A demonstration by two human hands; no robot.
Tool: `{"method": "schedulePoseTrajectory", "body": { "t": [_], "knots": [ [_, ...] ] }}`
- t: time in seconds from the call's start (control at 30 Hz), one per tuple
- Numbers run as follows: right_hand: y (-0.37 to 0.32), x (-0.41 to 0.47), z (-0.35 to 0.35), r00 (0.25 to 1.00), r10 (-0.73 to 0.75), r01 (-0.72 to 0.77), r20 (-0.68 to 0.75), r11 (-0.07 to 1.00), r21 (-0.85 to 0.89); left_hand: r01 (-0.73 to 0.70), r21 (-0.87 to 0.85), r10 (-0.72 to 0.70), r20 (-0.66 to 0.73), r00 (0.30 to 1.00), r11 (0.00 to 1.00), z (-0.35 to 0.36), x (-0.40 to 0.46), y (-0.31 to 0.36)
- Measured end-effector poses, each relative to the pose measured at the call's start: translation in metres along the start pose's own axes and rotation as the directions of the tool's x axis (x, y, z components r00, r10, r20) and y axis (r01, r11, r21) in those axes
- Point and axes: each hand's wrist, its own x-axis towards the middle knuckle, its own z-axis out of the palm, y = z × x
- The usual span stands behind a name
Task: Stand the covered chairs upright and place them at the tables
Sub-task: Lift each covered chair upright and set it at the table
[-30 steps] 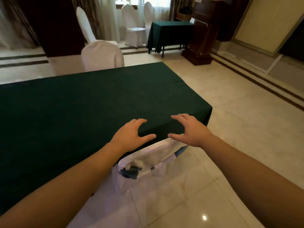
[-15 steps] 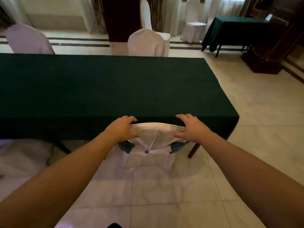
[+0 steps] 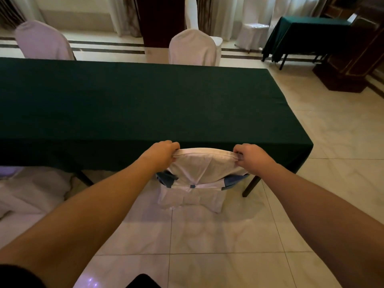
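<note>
A white-covered chair (image 3: 197, 173) with a blue sash stands upright at the near edge of the long green-clothed table (image 3: 145, 100), its seat tucked under the cloth. My left hand (image 3: 161, 155) grips the left top corner of its backrest. My right hand (image 3: 251, 157) grips the right top corner. A second covered chair (image 3: 33, 190) lies on the floor to the left, partly under the table. Across the table stand two more covered chairs, one at the left (image 3: 42, 41) and one in the middle (image 3: 192, 48).
A smaller green table (image 3: 307, 36) with a white chair (image 3: 252, 28) stands at the back right beside a dark wooden lectern (image 3: 353, 59). The table leg (image 3: 250, 185) is just right of the held chair. Tiled floor stretches to the right and behind.
The view has swung to face the table squarely. My hands went from hovering open above the tilted chair back to gripping its top corners, and the chair now stands upright against the table.
</note>
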Motion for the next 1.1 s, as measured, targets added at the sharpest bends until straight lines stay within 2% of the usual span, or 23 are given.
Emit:
{"method": "schedulePoseTrajectory", "body": {
  "t": [0.3, 0.53, 0.93, 1.1],
  "knots": [
    [0.0, -0.002, 0.005, 0.998, -0.066, 0.065, -0.018, 0.998, -0.015, -0.067, 0.07, 0.072, -0.067, 0.995, 0.995, 0.008, -0.008, -0.007],
    [-0.015, -0.006, 0.007, 0.992, -0.126, 0.126, -0.005, 0.992, 0.0, -0.021, 0.055, 0.025, -0.072, 0.997, 0.998, 0.008, -0.018, -0.024],
    [-0.042, -0.013, 0.018, 0.991, -0.131, 0.131, -0.016, 0.991, 0.013, -0.021, 0.054, 0.026, -0.084, 0.996, 0.998, 0.011, -0.044, -0.049],
    [-0.048, -0.011, 0.017, 0.994, -0.11, 0.11, 0.013, 0.993, -0.037, -0.005, 0.006, 0.005, -0.076, 0.997, 1.0, 0.012, -0.043, -0.055]
  ]
}}
